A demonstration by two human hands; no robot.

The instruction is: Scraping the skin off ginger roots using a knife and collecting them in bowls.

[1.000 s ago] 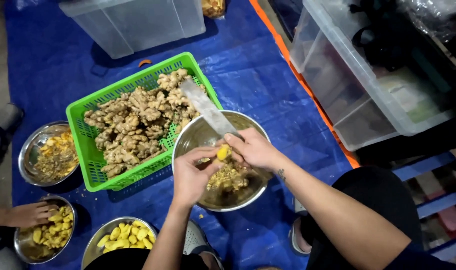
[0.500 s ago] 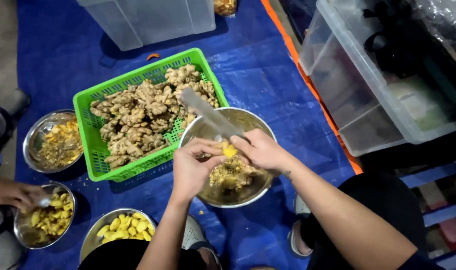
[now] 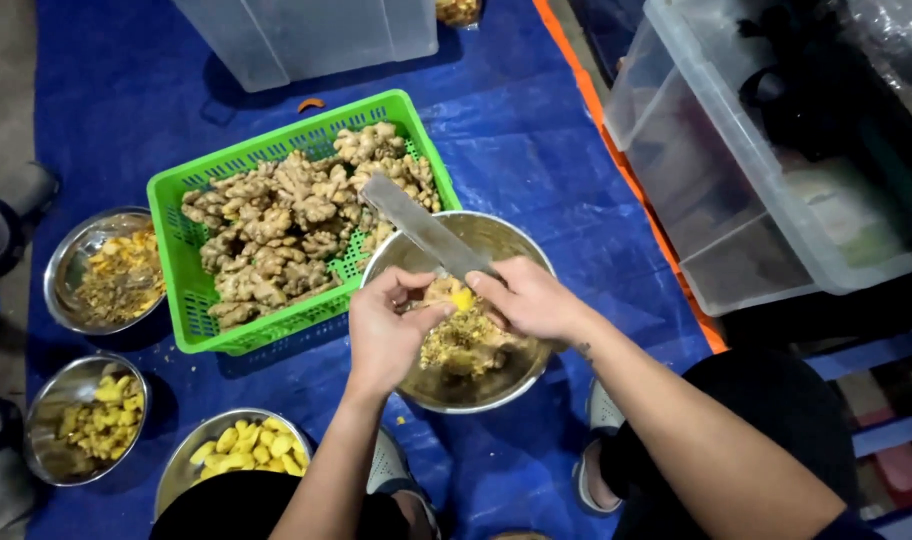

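My right hand (image 3: 531, 298) grips a knife with a wide flat blade (image 3: 421, 225) that points up and left over a steel bowl (image 3: 521, 375). My left hand (image 3: 386, 335) holds a small yellow piece of ginger (image 3: 461, 298) against the blade's base, above peelings lying in the bowl. A green plastic basket (image 3: 181, 320) full of unpeeled ginger roots (image 3: 276, 225) sits just left of the bowl, touching it.
Three more steel bowls stand at the left: one with peelings (image 3: 66, 265), one with peeled pieces (image 3: 51, 395), one with yellow peeled pieces (image 3: 181, 465). Clear plastic bins (image 3: 696, 150) stand at the right and top, on a blue tarp (image 3: 536, 130).
Another person's hand at the lower left bowl has gone out of view. My hands and the knife stay over the bowl, shifted slightly with the camera.
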